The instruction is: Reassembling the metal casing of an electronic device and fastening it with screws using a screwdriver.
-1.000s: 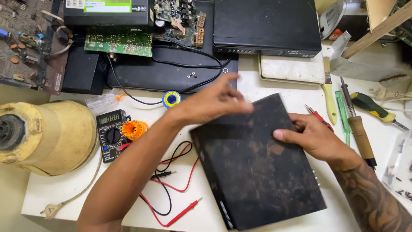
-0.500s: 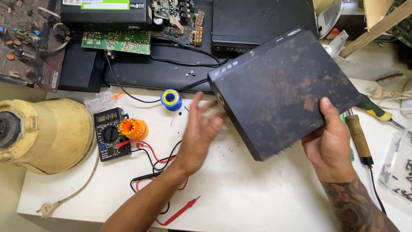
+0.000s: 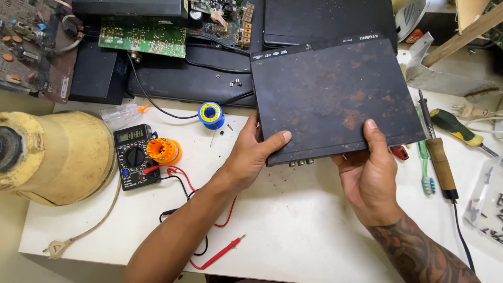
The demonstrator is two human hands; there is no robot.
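A flat black metal box (image 3: 330,97), rusty on top, is lifted above the white table (image 3: 293,225) with its near edge toward me. My left hand (image 3: 254,152) grips its near left corner, thumb on top. At the near right edge my right hand (image 3: 369,167) holds it, thumb pressed on the rusty cover. Small round connectors show along the near edge between my hands.
A black multimeter (image 3: 133,155) with red and black leads (image 3: 212,257) lies left of my left arm. Beside it are an orange spool (image 3: 163,150), a blue solder reel (image 3: 210,114) and a yellowed horn-shaped housing (image 3: 55,157). A wooden-handled soldering iron (image 3: 439,157), screwdrivers and circuit boards (image 3: 144,34) sit around.
The box lay flat on the table under both hands. It was lifted by the right hand, and now the left hand has taken its near left corner too.
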